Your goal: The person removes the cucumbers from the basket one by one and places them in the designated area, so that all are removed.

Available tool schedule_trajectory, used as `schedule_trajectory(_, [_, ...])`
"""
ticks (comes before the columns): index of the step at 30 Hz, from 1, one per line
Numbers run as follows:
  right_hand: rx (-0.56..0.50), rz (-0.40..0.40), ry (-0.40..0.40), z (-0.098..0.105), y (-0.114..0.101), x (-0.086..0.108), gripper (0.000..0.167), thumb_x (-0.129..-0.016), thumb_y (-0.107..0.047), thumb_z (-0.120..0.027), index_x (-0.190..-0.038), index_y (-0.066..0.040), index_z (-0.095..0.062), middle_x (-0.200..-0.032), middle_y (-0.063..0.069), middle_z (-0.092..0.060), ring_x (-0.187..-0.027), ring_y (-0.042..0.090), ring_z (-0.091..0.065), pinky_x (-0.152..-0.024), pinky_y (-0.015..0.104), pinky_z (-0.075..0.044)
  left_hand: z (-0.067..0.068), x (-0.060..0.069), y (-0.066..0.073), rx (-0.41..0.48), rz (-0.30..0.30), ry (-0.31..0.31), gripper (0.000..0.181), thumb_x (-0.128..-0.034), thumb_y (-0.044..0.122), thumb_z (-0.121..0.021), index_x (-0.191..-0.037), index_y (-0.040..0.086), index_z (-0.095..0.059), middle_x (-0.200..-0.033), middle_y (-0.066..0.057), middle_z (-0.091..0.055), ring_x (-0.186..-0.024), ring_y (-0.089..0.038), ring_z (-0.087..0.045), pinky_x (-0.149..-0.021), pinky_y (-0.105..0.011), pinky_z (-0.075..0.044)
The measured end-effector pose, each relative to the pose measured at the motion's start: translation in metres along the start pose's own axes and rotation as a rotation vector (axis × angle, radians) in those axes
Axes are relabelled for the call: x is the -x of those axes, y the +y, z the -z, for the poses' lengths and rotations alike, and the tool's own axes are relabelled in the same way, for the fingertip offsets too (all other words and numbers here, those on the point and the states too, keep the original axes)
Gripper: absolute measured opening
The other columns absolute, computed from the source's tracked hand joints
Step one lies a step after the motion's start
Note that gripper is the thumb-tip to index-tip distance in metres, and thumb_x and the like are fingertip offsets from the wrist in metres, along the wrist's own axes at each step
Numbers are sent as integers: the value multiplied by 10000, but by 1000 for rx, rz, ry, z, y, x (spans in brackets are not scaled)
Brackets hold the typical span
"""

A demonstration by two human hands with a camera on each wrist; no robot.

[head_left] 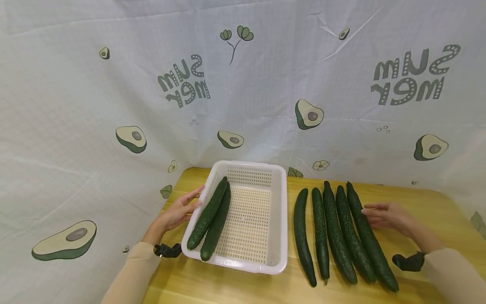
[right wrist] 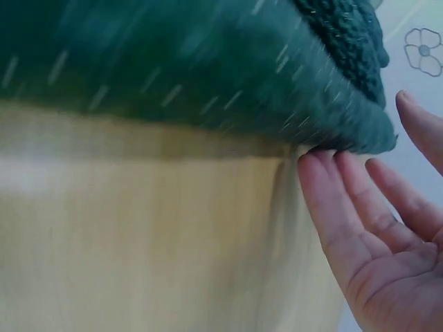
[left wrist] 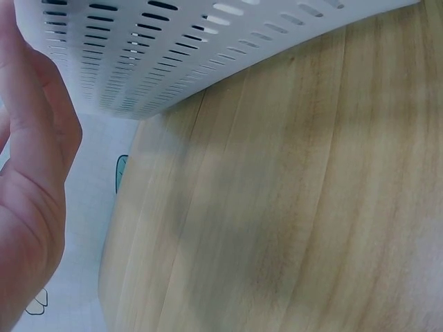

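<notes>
A white plastic basket [head_left: 279, 219] with slotted walls stands on the table, and two cucumbers [head_left: 208, 215] lie slanted along its left side. My left hand [head_left: 177, 213] rests its extended fingers and thumb against the basket's left rim. In the left wrist view that hand [left wrist: 34, 138] is beside the slotted wall. Several more cucumbers lie in a row right of the basket. At the rightmost cucumber [head_left: 370, 236], my right hand [head_left: 391, 217] reaches in from the right, fingertips at its side. The right wrist view shows straight, spread fingers [right wrist: 322, 194] touching the cucumber's underside, thumb apart.
The wooden table [head_left: 425, 207] carries the basket and the row, whose leftmost cucumber [head_left: 301, 232] lies near the basket's right wall. A white curtain [head_left: 265, 84] printed with avocados hangs behind and to the left. Black devices [head_left: 409, 261] sit at both wrists.
</notes>
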State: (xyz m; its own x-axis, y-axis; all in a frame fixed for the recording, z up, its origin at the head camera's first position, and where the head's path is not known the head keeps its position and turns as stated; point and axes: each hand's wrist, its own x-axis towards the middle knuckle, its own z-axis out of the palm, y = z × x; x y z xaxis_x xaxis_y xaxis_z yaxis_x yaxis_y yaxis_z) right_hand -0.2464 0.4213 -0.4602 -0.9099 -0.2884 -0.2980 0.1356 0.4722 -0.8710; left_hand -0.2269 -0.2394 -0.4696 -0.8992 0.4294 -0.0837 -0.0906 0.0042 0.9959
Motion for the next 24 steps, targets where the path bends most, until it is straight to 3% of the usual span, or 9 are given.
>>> schedule_trajectory(10, [69,2,21,-2,3,4,668,-1019,-168,-604,-1386,287,-282,-1310,438,-474,-1125,499,-585,-837,429,-570,0,2,0,-1,-2,2,631,-1060,145,-512,-1612,206,-211,-1481,-170,-287,-1077,-222,-635,-815,-401,-579])
schedule_trajectory(20, [88,17,35,-1,0,7,643,-1017,-147,-604,-1376,288,-295,-1239,398,-553,-1079,449,-628,-820,423,-576,0,2,0,1,-8,3,620,-1064,120,-495,-1611,202,-216,-1475,-166,-290,-1076,-226,-638,-831,-424,-573])
schedule_trajectory(24, [57,-1,46,2,1,5,644,-1018,-145,-602,-1371,294,-290,-1184,345,-611,-1015,345,-677,-808,425,-580,0,2,-1,-3,-9,4,624,-1065,124,-497,-1612,194,-207,-1471,-145,-296,-1032,-197,-648,-787,-367,-584])
